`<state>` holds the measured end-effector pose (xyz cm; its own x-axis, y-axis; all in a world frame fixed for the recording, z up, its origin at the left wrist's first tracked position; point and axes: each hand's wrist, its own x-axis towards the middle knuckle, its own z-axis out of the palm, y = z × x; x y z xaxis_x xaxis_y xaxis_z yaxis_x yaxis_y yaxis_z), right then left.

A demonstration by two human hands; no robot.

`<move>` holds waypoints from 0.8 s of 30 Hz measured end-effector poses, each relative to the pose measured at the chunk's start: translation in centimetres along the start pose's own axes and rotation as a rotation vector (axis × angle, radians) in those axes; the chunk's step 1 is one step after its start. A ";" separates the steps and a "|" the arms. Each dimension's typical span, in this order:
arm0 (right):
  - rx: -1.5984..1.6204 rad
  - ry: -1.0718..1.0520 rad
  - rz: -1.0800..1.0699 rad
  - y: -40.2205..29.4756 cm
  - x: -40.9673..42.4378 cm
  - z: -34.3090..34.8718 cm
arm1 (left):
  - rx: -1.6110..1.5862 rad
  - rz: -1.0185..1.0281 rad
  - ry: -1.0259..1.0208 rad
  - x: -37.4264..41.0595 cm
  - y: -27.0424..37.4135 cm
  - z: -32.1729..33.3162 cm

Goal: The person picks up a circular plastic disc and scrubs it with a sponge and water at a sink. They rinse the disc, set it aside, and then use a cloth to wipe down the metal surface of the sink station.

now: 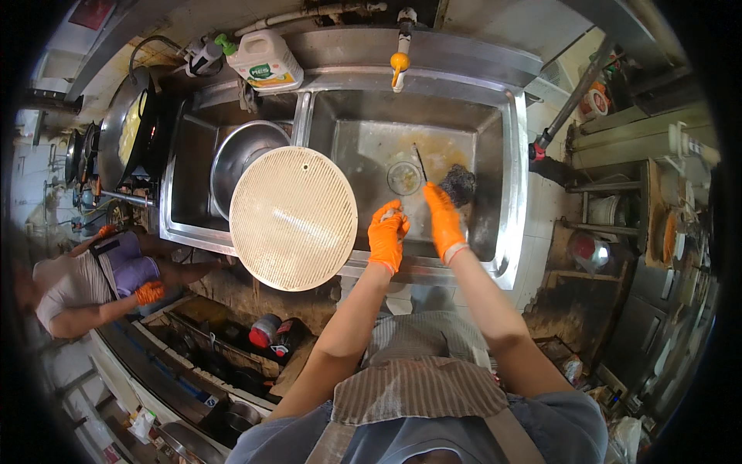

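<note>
Both my hands wear orange gloves over the right basin of a stainless steel double sink (513,232). My left hand (387,235) has its fingers curled around a small pale item (388,215), mostly hidden by the glove. In my right hand (445,223) is a thin dark tool (421,162), its end pointing away from me; its exact kind cannot be told. Beyond the hands lies a round drain strainer (404,178) with bits in it. A dark clump like steel wool (458,184) rests on the basin floor, right of the tool.
A round cream slatted tray (293,217) overlaps a steel bowl (235,156) at the left basin. A white jug (268,61) stands on the back ledge, left of a yellow-handled tap (399,61). Farther left are a wok (124,127) and another person (95,272) wearing orange gloves.
</note>
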<state>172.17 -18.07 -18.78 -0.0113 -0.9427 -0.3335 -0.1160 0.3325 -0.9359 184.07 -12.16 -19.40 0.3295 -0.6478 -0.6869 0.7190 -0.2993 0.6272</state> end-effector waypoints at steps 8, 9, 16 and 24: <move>-1.034 -0.491 -0.135 7.3 10.0 -3.8 | 1.435 0.698 0.013 0.7 0.1 -1.0; -1.055 -0.519 -0.238 8.6 10.7 -3.2 | 1.513 0.687 -0.040 -0.3 0.7 -1.0; -1.341 -0.657 -0.331 11.5 15.2 5.0 | 1.700 0.855 -0.050 -2.5 2.2 -2.2; -1.631 -0.914 -0.125 11.7 16.5 6.3 | 1.641 0.681 -0.160 -2.3 2.1 -2.3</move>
<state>176.87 -29.53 -35.95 0.4730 -0.4686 -0.7461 -0.7912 -0.5985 -0.1257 186.22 -9.71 -17.28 0.1508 -0.9684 -0.1988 -0.8255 -0.2340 0.5136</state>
